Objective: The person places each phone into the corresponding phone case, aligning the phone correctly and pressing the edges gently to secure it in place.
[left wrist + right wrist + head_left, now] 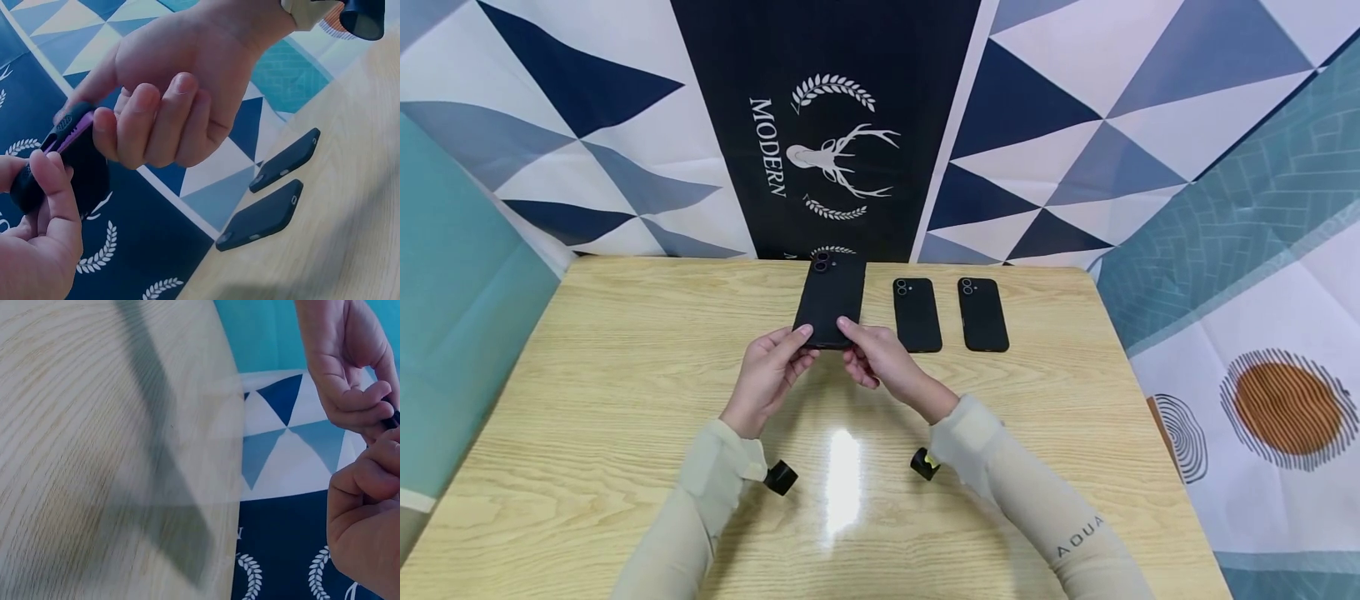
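Both hands hold up a phone in a black case (833, 292), its back with two camera rings facing the head camera. My left hand (766, 371) pinches its lower left corner, thumb on the back. My right hand (887, 360) grips the lower right corner, thumb pressed on the back. In the left wrist view, a purple strip (76, 132) shows along the cased phone's bottom end, between the fingertips of both hands. Only a small dark piece of it appears in the right wrist view, mostly hidden by the fingers.
Two more black phones or phone cases, one nearer (917, 315) and one farther right (982, 314), lie camera side up on the wooden table (625, 375). A patterned cloth (835, 50) hangs behind the table's back edge. Small black wrist cameras (781, 477) show beside the sleeves.
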Motion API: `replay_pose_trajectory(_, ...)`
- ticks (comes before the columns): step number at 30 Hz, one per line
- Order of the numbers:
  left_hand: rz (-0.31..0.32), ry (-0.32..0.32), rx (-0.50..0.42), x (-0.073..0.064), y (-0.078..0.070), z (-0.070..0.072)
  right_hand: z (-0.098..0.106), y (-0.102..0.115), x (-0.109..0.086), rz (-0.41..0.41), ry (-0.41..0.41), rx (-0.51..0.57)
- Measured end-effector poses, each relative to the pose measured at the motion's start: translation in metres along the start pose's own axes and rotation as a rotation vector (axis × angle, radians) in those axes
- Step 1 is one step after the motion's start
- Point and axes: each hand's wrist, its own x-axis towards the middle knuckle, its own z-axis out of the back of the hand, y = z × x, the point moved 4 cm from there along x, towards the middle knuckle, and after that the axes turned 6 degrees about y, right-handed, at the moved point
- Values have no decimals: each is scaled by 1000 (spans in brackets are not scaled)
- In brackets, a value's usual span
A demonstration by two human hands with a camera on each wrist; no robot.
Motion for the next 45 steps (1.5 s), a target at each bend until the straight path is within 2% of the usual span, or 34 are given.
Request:
replay_pose_trajectory(6, 8, -3, -24, 0, 3, -3, 2, 2, 1, 38, -19, -30)
replay_pose_trajectory(10, 6, 3, -44, 0, 4, -5, 3, 1, 2, 38, -14, 11)
replay_pose_trajectory(14, -11, 4, -44, 1, 4, -5, 2, -1, 3, 25, 25, 58)
replay_pose_trajectory(19, -15, -9, -50, 0, 5, -5, -1, -1, 4, 49, 84, 42)
replay_pose_trajectory(26, 11, 22, -1, 3, -3, 3, 0, -5, 1, 35, 127, 152)
replay_pose_trajectory(34, 33, 11, 36, 7, -8, 13, -1, -10, -1, 14, 170, 161)
replay_pose_trajectory(40, 11, 32, 66, 8, -5, 12, 8, -13, 2, -4, 111, 80)
replay_pose_trajectory(45, 23, 41, 86, 8, -2, 14, 23, -10, 8, 22, -107, 61)
